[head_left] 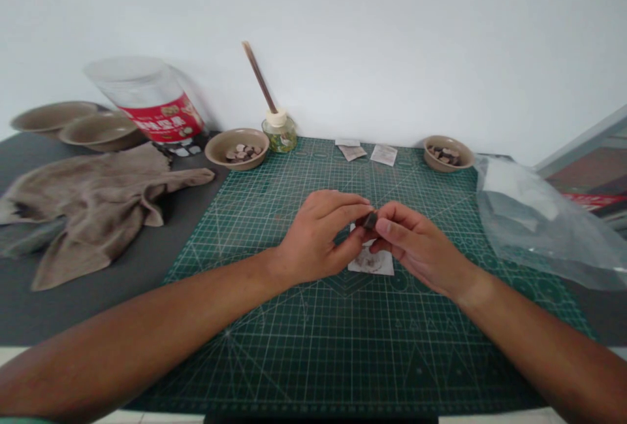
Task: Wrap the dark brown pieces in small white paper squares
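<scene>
A small dark angular piece (370,220), its kind unclear, is pinched between the fingertips of both hands above the green cutting mat (294,345). My left hand (326,234) is closed on its left side, the thumb below and the fingers reaching over the top. From the right, my right hand (416,244) grips it with thumb and fingers. Just beneath the hands lies a white paper square (372,262) with dark smudges, partly covered by the fingers.
Bowls of small pale and dark pieces stand at the back left (215,151) and back right (431,163). Small paper squares (384,155) lie behind the hands. Around the mat are a reed diffuser (280,133), a jar (161,114), a brown cloth (102,195) and a plastic bag (533,228).
</scene>
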